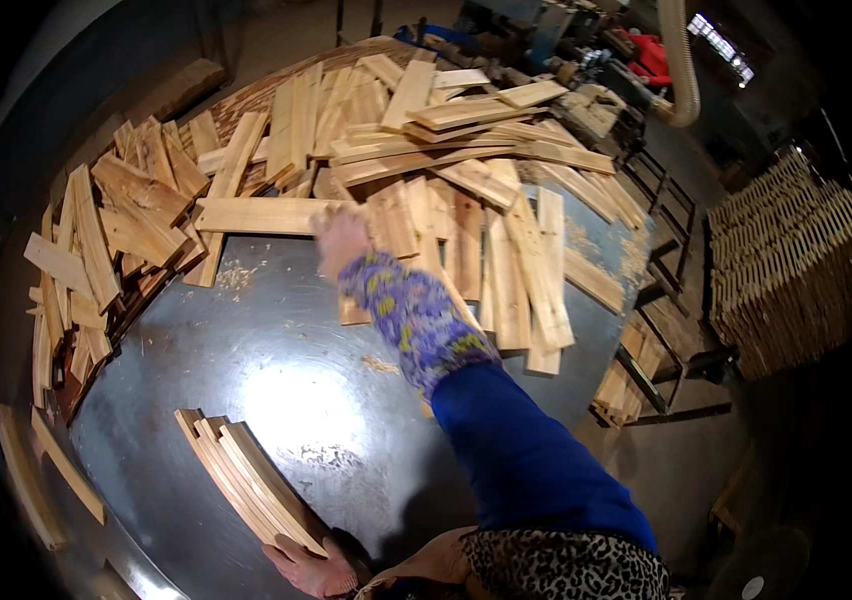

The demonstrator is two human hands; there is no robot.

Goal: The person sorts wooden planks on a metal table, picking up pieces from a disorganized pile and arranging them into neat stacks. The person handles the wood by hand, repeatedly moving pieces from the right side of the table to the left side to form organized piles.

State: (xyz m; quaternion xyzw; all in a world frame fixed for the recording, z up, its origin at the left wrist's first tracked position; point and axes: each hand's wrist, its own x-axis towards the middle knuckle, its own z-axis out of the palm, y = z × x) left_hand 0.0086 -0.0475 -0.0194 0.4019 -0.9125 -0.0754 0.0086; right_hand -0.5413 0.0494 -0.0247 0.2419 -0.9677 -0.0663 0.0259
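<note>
The right hand (341,240) reaches far across the grey round table (276,350) to the heap of short boards (416,150), on or just over the end of a long pale board (266,215); motion blur hides its fingers, so its grip cannot be told. The left hand (311,568) lies at the near edge, fingers open and flat against the near end of a neat stack of thin slats (246,480). No packages, labels or signs show. Right of the table stands a stacked block of slats (791,265), half in shadow. Far right, a pale hose (681,70) hangs beside red machinery (651,60), hard to make out. The picture's rim is black.
</note>
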